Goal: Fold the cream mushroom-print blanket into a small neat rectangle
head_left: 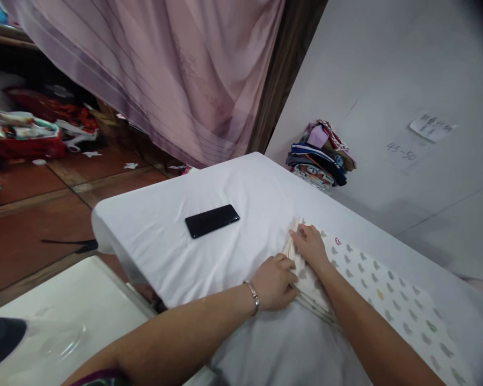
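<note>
A white cloth printed with small grey shapes and a few coloured ones lies along the right side of a white-covered table. My left hand, with a silver bracelet at the wrist, has its fingers curled round the cloth's near left edge. Just beyond it, my right hand pinches the cloth near its far left corner, where the layers bunch up. A black phone lies flat on the table, left of both hands.
Folded clothes are stacked against the white wall. A pink curtain hangs behind the table. At lower left is a white surface with a dark-tipped clear object. A red basket stands on the tiled floor.
</note>
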